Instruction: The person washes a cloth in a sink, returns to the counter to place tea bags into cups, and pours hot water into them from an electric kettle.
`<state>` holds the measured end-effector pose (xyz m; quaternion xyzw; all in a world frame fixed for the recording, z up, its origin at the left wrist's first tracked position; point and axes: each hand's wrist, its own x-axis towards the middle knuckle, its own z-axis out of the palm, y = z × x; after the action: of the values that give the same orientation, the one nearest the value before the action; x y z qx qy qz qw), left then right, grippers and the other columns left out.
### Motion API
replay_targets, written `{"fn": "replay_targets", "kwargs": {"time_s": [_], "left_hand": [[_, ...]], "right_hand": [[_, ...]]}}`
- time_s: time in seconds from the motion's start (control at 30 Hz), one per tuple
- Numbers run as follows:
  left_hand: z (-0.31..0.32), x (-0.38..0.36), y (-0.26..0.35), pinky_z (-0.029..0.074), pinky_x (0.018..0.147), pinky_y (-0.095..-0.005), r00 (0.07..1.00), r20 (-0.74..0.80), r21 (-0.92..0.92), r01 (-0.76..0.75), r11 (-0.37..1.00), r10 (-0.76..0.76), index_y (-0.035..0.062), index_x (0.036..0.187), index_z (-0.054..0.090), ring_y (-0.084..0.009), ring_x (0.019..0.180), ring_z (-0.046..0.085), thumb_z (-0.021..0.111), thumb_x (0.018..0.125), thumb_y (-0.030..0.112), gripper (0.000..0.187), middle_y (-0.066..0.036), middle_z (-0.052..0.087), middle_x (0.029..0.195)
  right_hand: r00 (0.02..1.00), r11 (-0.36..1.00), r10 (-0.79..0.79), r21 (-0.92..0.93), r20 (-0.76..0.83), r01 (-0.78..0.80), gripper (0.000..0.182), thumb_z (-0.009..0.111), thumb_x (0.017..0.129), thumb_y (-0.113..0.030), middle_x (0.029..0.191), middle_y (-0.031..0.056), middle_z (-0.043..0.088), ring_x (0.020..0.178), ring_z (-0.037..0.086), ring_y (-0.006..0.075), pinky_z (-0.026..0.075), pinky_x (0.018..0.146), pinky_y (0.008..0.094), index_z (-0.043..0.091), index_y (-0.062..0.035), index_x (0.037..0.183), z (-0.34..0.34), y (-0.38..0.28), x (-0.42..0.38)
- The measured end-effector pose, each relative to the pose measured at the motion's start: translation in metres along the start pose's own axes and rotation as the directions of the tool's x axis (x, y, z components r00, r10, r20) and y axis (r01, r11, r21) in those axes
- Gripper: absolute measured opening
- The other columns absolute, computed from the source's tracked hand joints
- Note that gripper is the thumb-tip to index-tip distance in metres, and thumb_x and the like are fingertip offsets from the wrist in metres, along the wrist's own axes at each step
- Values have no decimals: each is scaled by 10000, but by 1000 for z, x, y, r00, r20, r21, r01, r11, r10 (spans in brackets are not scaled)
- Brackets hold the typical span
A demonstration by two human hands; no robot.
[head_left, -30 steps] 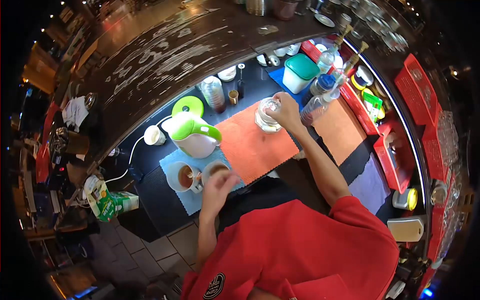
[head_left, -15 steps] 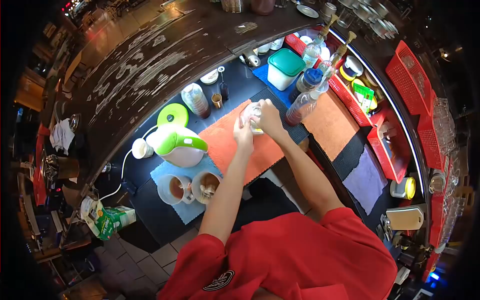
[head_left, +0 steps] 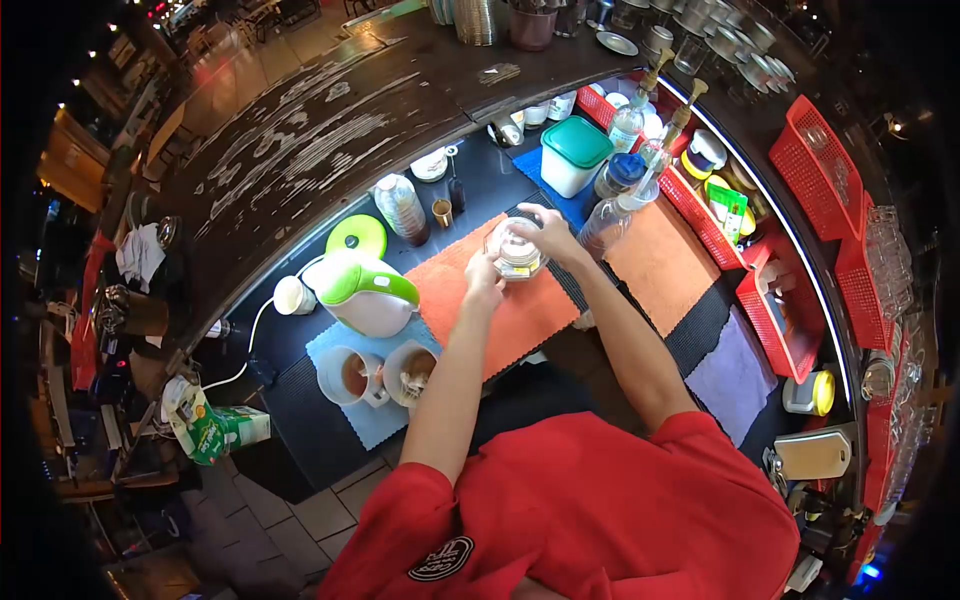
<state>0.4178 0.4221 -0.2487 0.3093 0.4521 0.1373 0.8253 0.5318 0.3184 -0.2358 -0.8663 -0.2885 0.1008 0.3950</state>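
A small clear glass jar [head_left: 521,262] with a pale label and a clear lid is between my hands over the orange cloth [head_left: 545,310]. My left hand [head_left: 484,276] wraps round the jar's left side, thumb and fingers closed against the glass. At the jar's upper right, my right hand [head_left: 551,238] curves its fingers over the edge of the lid. What fills the jar is hard to make out. Left of the cloth is a white and green electric kettle [head_left: 365,295]. Two plastic pitchers, one of brown liquid [head_left: 345,377] and one with tea bags [head_left: 411,374], stand on a blue cloth.
A syrup bottle [head_left: 402,210] and a brass jigger [head_left: 442,210] stand behind the cloth. To the right are a green-lidded tub [head_left: 575,158], pump bottles [head_left: 625,125] and red baskets [head_left: 783,310]. A kettle cord [head_left: 247,345] runs along the left edge.
My right hand's fingers have spread wider round the jar's top, and more of the jar shows. The view has shifted slightly.
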Motion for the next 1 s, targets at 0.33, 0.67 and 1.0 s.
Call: {"fn": "replay_targets", "kwargs": {"time_s": [0.33, 0.67, 1.0], "left_hand": [[3, 33, -1, 509, 773, -566, 991, 64, 161, 107, 981, -118, 120, 1209, 640, -363, 1070, 600, 690, 858, 407, 456, -185, 591, 1242], [9, 26, -10, 522, 712, -604, 997, -79, 179, 13, 984, 1, 146, 1265, 621, -358, 949, 634, 645, 906, 356, 416, -181, 620, 1200], [12, 32, -24, 524, 875, -452, 894, 157, 406, -446, 798, 419, 144, 1374, 547, -283, 1016, 606, 584, 944, 266, 449, -177, 592, 1274]], "right_hand": [[862, 227, 311, 849, 401, -476, 563, 636, 955, -337, 1264, 202, 597, 1084, 626, 210, 554, 801, 272, 504, 28, 1363, 14, 18, -9], [857, 270, 393, 850, 332, -453, 684, 642, 958, -300, 1309, 199, 563, 1095, 618, 221, 553, 815, 282, 337, 22, 1479, 26, 37, -7], [997, 883, -72, 465, -11, 69, 903, 797, 796, -293, 1458, 209, 410, 1175, 564, 267, 531, 884, 319, 300, -21, 1500, 10, 31, -51]]}}
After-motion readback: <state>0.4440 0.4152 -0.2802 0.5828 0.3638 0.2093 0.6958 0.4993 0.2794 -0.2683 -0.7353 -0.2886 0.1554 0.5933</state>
